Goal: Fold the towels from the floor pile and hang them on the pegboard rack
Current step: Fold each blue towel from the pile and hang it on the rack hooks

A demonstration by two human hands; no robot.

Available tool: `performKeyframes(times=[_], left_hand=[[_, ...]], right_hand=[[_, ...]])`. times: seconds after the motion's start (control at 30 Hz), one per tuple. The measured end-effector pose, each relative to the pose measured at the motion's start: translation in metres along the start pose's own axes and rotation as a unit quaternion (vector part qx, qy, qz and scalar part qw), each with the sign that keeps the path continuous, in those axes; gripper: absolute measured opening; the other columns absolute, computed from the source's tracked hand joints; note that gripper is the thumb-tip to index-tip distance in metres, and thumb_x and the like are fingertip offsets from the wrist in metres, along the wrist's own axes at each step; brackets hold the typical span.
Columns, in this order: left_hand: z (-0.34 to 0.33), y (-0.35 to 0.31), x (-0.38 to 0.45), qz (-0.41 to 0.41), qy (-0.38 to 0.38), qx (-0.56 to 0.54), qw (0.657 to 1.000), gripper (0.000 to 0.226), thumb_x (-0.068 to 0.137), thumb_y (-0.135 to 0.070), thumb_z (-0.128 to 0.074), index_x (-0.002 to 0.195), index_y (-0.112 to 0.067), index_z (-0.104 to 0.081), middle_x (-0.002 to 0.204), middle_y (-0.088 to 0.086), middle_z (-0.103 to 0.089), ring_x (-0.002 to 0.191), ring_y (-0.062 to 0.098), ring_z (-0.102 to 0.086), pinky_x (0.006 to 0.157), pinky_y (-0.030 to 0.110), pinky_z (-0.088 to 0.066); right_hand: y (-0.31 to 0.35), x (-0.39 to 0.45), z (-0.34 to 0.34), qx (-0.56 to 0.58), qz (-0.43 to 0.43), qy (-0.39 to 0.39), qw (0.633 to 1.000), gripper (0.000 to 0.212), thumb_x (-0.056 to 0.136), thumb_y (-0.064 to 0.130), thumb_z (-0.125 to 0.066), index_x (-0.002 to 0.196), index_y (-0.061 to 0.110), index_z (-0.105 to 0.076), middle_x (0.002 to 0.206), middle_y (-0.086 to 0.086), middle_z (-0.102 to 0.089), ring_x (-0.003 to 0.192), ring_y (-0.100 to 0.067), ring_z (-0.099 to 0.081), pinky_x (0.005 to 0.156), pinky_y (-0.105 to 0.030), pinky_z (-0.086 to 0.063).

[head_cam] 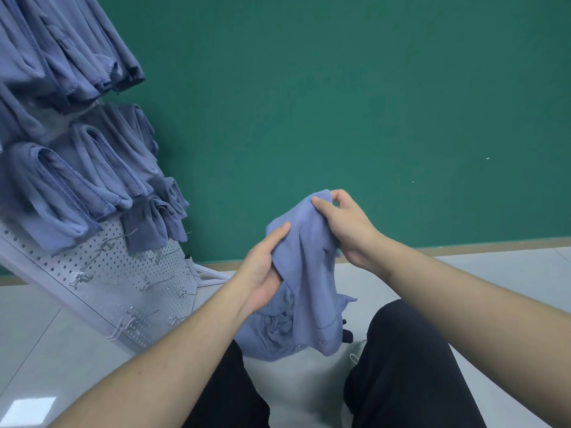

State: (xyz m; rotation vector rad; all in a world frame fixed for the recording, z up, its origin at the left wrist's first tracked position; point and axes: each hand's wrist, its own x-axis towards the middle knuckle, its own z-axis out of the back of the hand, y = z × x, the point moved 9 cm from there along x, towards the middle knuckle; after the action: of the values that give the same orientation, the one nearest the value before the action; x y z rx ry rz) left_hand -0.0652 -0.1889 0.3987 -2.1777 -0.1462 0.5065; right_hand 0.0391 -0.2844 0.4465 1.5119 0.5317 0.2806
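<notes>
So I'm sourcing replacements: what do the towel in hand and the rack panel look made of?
The towel looks like soft matte blue microfibre or cotton: it drapes limply and has stitched hems. The pegboard looks like white painted sheet metal, evenly perforated, with thin wire hooks, probably steel.

Soft matt cloth towel (309,273); perforated, seemingly metal pegboard (123,273).

Single wide-angle view from head height, angled forward and down over both forearms. Close on the left hand (262,267) and right hand (346,227), holding a blue towel (309,273) at mid-frame. Faces a green wall (340,103), with the pegboard rack (123,273) tilted at left and grey floor (46,350) below. Edges bowed by the lens.
</notes>
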Motion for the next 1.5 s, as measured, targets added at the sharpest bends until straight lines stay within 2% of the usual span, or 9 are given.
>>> performKeyframes(times=[0.2,0.27,0.37,0.57,0.77,1.07,1.17,1.3,1.5], left_hand=[[0.001,0.001,0.003,-0.015,0.007,0.052,0.998,0.035,0.099,-0.018,-0.06,0.13,-0.002,-0.062,0.126,0.018,-0.068,0.119,0.028,-0.065,0.106,0.043,-0.049],[0.002,-0.006,0.006,-0.036,-0.015,0.044,0.998,0.033,0.1,-0.017,-0.06,0.13,-0.002,-0.061,0.122,0.016,-0.07,0.117,0.027,-0.066,0.104,0.044,-0.05],[0.002,-0.014,0.01,-0.047,-0.048,0.024,0.997,0.03,0.101,-0.02,-0.059,0.125,-0.004,-0.062,0.115,0.015,-0.073,0.111,0.024,-0.069,0.099,0.041,-0.053],[0.012,-0.027,0.016,-0.062,-0.102,0.028,0.992,0.027,0.101,-0.024,-0.058,0.123,-0.009,-0.063,0.116,0.011,-0.073,0.111,0.024,-0.069,0.101,0.044,-0.053],[0.029,-0.052,0.011,-0.076,-0.142,0.206,0.965,0.013,0.1,-0.031,-0.06,0.105,-0.023,-0.068,0.1,-0.005,-0.078,0.091,0.011,-0.074,0.077,0.03,-0.057],[0.037,-0.07,0.009,-0.013,-0.154,0.249,0.956,0.009,0.098,-0.027,-0.063,0.094,-0.019,-0.064,0.087,-0.003,-0.07,0.073,0.014,-0.063,0.066,0.027,-0.05],[0.033,-0.074,0.008,-0.01,-0.129,0.238,0.963,0.014,0.099,-0.022,-0.061,0.086,-0.023,-0.056,0.076,-0.003,-0.057,0.068,0.013,-0.055,0.067,0.028,-0.049],[0.025,-0.082,0.003,-0.028,-0.115,0.231,0.966,0.02,0.096,-0.018,-0.065,0.111,-0.028,-0.059,0.084,-0.002,-0.064,0.077,0.016,-0.058,0.073,0.032,-0.049],[0.003,-0.101,-0.004,-0.071,-0.069,0.373,0.923,0.03,0.083,-0.002,-0.075,0.102,-0.025,-0.072,0.102,0.001,-0.073,0.091,0.015,-0.064,0.092,0.032,-0.051]], right_hand=[[-0.001,0.007,0.016,0.018,-0.041,-0.023,0.999,0.02,0.098,0.039,-0.06,0.099,0.019,-0.058,0.091,0.0,-0.066,0.077,-0.016,-0.064,0.071,-0.031,-0.056],[-0.003,0.006,0.014,0.036,-0.064,0.011,0.997,0.03,0.094,0.043,-0.065,0.108,0.016,-0.066,0.096,-0.001,-0.074,0.088,-0.019,-0.071,0.084,-0.034,-0.058],[-0.008,-0.001,0.01,-0.022,-0.072,0.067,0.995,0.034,0.091,0.046,-0.065,0.107,0.017,-0.073,0.087,0.004,-0.075,0.083,-0.017,-0.069,0.082,-0.034,-0.056],[-0.018,-0.01,0.002,-0.118,-0.049,0.139,0.982,0.025,0.094,0.036,-0.066,0.1,0.013,-0.074,0.103,-0.003,-0.077,0.088,-0.016,-0.071,0.091,-0.035,-0.059],[-0.004,-0.004,0.012,-0.121,0.003,0.076,0.99,0.022,0.096,0.037,-0.063,0.087,0.018,-0.057,0.083,0.002,-0.065,0.076,-0.013,-0.06,0.085,-0.035,-0.06],[0.014,-0.006,0.018,-0.109,0.026,0.021,0.993,0.03,0.088,0.03,-0.073,0.083,0.02,-0.045,0.074,0.0,-0.055,0.07,-0.018,-0.048,0.068,-0.033,-0.045],[0.024,-0.007,0.022,-0.099,0.034,0.016,0.994,0.031,0.088,0.027,-0.074,0.089,0.021,-0.044,0.072,0.001,-0.054,0.065,-0.015,-0.047,0.061,-0.028,-0.042],[0.033,-0.009,0.02,-0.099,0.032,0.045,0.994,0.02,0.092,0.021,-0.07,0.105,0.025,-0.055,0.077,-0.001,-0.062,0.065,-0.015,-0.052,0.07,-0.031,-0.05],[0.043,-0.011,0.02,-0.143,0.018,0.096,0.985,0.017,0.093,0.012,-0.068,0.106,0.022,-0.072,0.093,0.005,-0.071,0.079,-0.008,-0.063,0.085,-0.026,-0.056]])
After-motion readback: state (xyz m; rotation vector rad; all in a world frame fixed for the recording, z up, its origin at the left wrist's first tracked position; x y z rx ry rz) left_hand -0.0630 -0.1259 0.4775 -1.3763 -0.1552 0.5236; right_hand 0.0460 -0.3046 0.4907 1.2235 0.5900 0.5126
